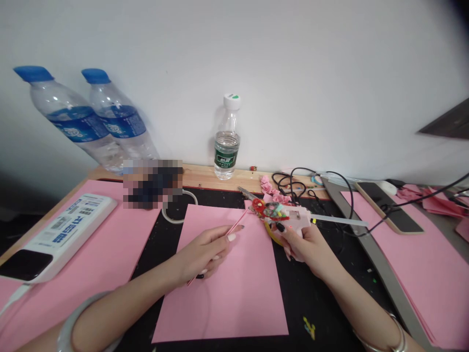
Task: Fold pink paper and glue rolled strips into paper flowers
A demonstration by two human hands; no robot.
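Observation:
My left hand point(208, 252) pinches a thin pink stick point(238, 222) that slants up to the right above a pink sheet point(223, 308). My right hand point(306, 244) is wrapped round a pale pink glue gun point(298, 217), with a translucent glue stick point(340, 220) poking out of its back. Red and multicoloured bits cover the front of the gun, close to the stick's upper end. Whether the two touch cannot be made out. Behind the gun lie scissors point(245, 192), partly hidden, and crumpled pink paper pieces point(269, 186).
A small water bottle point(227, 146) stands by the wall, two large bottles point(78, 124) at the back left. A white power bank point(69, 234) rests on pink paper at left. Black cables point(293, 178), a phone point(390, 208) and stacked pink sheets point(428, 264) are at right.

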